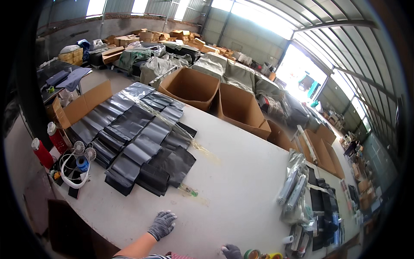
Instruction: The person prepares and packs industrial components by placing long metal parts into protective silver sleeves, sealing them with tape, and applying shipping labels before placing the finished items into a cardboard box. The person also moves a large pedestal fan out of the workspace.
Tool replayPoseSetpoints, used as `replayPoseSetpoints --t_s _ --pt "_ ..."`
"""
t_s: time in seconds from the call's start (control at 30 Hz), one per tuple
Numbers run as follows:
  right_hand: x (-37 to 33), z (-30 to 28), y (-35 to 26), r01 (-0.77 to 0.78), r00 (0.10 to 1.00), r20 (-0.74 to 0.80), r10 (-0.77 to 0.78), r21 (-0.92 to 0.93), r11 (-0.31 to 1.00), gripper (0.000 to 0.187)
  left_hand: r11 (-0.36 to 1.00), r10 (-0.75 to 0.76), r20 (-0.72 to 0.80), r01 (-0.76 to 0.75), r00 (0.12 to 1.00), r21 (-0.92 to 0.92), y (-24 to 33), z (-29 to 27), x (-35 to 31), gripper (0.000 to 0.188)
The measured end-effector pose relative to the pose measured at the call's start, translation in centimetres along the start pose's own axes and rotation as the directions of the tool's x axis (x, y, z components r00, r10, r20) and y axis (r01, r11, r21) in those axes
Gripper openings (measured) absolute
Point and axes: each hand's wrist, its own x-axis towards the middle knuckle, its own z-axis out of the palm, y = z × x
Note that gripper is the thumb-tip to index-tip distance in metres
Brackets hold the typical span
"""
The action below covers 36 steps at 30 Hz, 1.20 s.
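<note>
My left hand (162, 225), in a grey glove with bare fingertips, rests palm down on the white tabletop (241, 181). Its fingers are stretched out and hold nothing. At the lower edge, my right hand (232, 251) in a dark grey glove is partly cut off, so its grip does not show. Just right of it are a roll of tape (252, 254) and a yellow tape roll (275, 255). Beyond my left hand lie overlapping stacks of black plastic sheets or bags (138, 151). A strip of clear tape (172, 123) runs across them.
Red bottles (42, 153), a white neck fan (71, 183) and a blue roll (82, 163) stand at the left. Open cardboard boxes (241, 112) line the far edge. Plastic-wrapped bundles (295, 187) and black sheets (323, 203) lie at the right.
</note>
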Motion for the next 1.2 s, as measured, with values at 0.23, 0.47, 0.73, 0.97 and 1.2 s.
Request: replayPoseSetpoints --t_s 0.23,0.47,0.73,0.97,1.2 --pt "-11.2 -0.9 3.7 -0.494 0.776 0.328 0.538 -0.213 0.843 0.035 0.995 -0.059 -0.01 0.06 0.998 0.086 0.5 0.9 -1.9 0.039" --pt "-12.1 -1.7 0.3 -0.487 0.783 0.336 0.524 -0.192 0.852 0.034 0.988 -0.098 -0.057 0.104 0.994 0.111 3.0 1.2 -1.0 0.036" --pt "-12.6 -10.1 -1.5 -0.379 0.825 0.521 0.219 0.222 0.899 0.034 0.677 0.545 -0.106 -0.511 0.832 -0.529 38.3 -8.5 13.0 0.026" --pt "-17.1 -17.1 3.4 -0.42 0.894 0.379 0.24 0.522 0.742 0.027 0.113 0.821 -0.234 -0.55 0.521 -0.827 60.1 -12.2 10.6 0.03" --pt "-16.8 -22.1 1.8 -0.351 0.894 0.425 0.143 0.462 0.815 0.027 -0.034 0.833 -0.34 -0.573 0.436 -0.819 60.5 -11.8 10.6 0.024"
